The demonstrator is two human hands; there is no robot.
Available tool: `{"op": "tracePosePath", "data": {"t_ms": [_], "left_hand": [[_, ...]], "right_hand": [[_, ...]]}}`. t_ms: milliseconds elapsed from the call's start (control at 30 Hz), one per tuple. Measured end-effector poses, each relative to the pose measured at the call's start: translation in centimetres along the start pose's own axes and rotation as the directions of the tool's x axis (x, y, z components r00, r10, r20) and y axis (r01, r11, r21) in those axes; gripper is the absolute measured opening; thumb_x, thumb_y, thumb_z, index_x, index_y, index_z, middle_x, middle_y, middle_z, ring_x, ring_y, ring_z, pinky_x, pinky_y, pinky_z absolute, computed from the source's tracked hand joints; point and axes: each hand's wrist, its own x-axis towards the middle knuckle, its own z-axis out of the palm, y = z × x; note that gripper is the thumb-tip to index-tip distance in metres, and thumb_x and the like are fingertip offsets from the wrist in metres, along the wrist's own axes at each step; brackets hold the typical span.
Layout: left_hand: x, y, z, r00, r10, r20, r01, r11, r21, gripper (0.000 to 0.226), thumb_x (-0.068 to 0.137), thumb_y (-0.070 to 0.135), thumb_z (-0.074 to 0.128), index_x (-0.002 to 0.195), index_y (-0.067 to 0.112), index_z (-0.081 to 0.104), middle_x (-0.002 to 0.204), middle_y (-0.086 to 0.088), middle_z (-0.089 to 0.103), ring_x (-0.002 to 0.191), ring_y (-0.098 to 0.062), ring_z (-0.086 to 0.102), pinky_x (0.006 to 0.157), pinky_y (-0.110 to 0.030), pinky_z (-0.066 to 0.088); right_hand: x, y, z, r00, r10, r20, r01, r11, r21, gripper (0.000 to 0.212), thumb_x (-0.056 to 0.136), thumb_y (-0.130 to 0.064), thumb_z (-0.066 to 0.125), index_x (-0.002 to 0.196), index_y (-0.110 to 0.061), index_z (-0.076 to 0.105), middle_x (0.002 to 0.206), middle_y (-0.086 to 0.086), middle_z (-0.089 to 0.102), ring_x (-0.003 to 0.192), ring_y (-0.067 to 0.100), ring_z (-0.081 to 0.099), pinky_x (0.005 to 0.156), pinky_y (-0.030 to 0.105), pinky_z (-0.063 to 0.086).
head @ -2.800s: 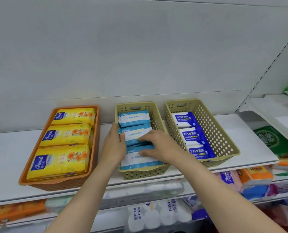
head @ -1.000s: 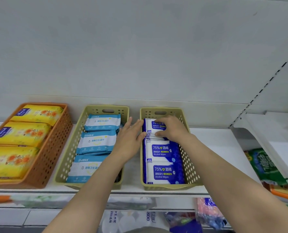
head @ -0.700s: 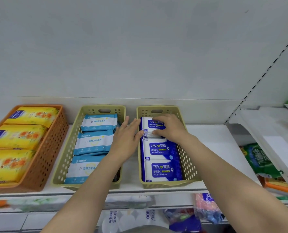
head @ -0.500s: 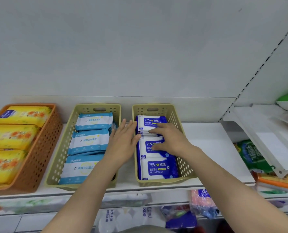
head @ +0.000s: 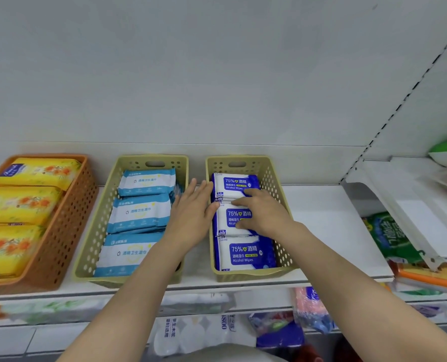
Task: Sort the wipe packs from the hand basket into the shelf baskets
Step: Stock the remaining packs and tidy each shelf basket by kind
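Three baskets stand in a row on the white shelf. The right beige basket [head: 274,178] holds dark blue alcohol wipe packs [head: 245,253] in a row. My right hand [head: 262,212] rests flat on the middle pack, fingers straight. My left hand [head: 193,215] lies between the two beige baskets, its straight fingers touching the left side of the blue packs at the basket's wall. The middle beige basket [head: 104,205] holds light blue wipe packs [head: 141,212]. The orange basket [head: 68,228] at the left holds yellow packs [head: 21,205]. The hand basket is out of view.
The white shelf [head: 329,223] extends to the right of the baskets. A neighbouring shelf unit [head: 410,205] at the right carries green and orange packs. Below the shelf lie tissue and paper rolls in plastic. A grey back wall rises behind the baskets.
Both hands went from the light blue packs in the middle basket to the dark blue packs in the right basket. My right hand slid from the far pack toward the middle one.
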Motion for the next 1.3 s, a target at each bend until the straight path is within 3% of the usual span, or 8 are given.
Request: {"op": "tracePosePath", "data": {"t_ms": [133, 300, 767, 867, 1033, 1300], "left_hand": [[0.0, 0.0, -0.1, 1.0, -0.001, 0.001, 0.001, 1.0, -0.005, 0.059, 0.101, 0.046, 0.037, 0.154, 0.029, 0.019, 0.162, 0.009, 0.017, 0.15, -0.009, -0.001, 0.12, -0.044, 0.011], [0.1, 0.0, 0.0, 1.0, 0.006, 0.006, -0.006, 1.0, 0.003, 0.058, 0.102, 0.045, 0.036, 0.155, 0.027, 0.018, 0.162, 0.009, 0.016, 0.15, -0.009, -0.002, 0.121, -0.044, 0.011], [0.1, 0.1, 0.0, 1.0, 0.003, 0.007, -0.003, 1.0, 0.014, 0.059, 0.102, 0.043, 0.038, 0.154, 0.026, 0.018, 0.162, 0.006, 0.017, 0.15, -0.013, 0.0, 0.121, -0.047, 0.014], [0.1, 0.1, 0.0, 1.0, 0.001, 0.005, -0.001, 1.0, 0.017, 0.059, 0.102, 0.044, 0.038, 0.155, 0.027, 0.019, 0.162, 0.006, 0.018, 0.15, -0.013, 0.0, 0.121, -0.048, 0.014], [0.0, 0.0, 0.1, 1.0, 0.007, 0.002, -0.007, 1.0, 0.009, 0.059, 0.102, 0.044, 0.038, 0.155, 0.028, 0.019, 0.162, 0.007, 0.017, 0.15, -0.012, 0.0, 0.119, -0.046, 0.013], [0.0, 0.1, -0.1, 1.0, 0.007, 0.003, -0.007, 1.0, 0.007, 0.059, 0.102, 0.044, 0.038, 0.155, 0.027, 0.019, 0.162, 0.007, 0.017, 0.15, -0.012, 0.0, 0.12, -0.045, 0.014]], "right_hand": [[-1.3, -0.6, -0.5, 0.998, -0.038, 0.059, 0.038, 0.999, -0.01, 0.087, 0.076, -0.05, 0.077, 0.149, -0.04, 0.031, 0.163, -0.002, 0.013, 0.149, 0.022, 0.011, 0.116, 0.043, 0.027], [-3.2, -1.4, 0.6, 0.984, -0.087, 0.158, 0.103, 0.99, -0.099, 0.095, 0.071, -0.051, 0.081, 0.149, -0.046, 0.027, 0.165, -0.002, -0.002, 0.151, 0.023, -0.005, 0.117, 0.049, 0.028], [-2.8, -0.6, 1.6, 0.981, -0.065, 0.18, 0.081, 0.993, -0.081, 0.1, 0.07, -0.053, 0.081, 0.149, -0.05, 0.02, 0.164, -0.006, 0.004, 0.15, 0.022, 0.002, 0.116, 0.049, 0.031], [-2.6, -0.5, 1.2, 0.984, -0.08, 0.16, 0.087, 0.996, -0.034, 0.094, 0.072, -0.053, 0.08, 0.148, -0.048, 0.025, 0.163, -0.004, 0.012, 0.149, 0.022, 0.01, 0.116, 0.047, 0.03], [-1.7, 0.3, 0.1, 0.996, -0.028, -0.084, 0.034, 0.996, 0.078, 0.057, 0.081, -0.041, 0.076, 0.135, -0.038, 0.056, 0.14, -0.004, 0.049, 0.131, 0.018, 0.04, 0.103, 0.035, 0.038], [-1.2, 0.2, 0.7, 0.995, -0.072, -0.067, 0.072, 0.997, -0.007, 0.051, 0.083, -0.029, 0.075, 0.131, -0.032, 0.061, 0.133, -0.003, 0.055, 0.123, 0.018, 0.045, 0.098, 0.036, 0.043]]}}
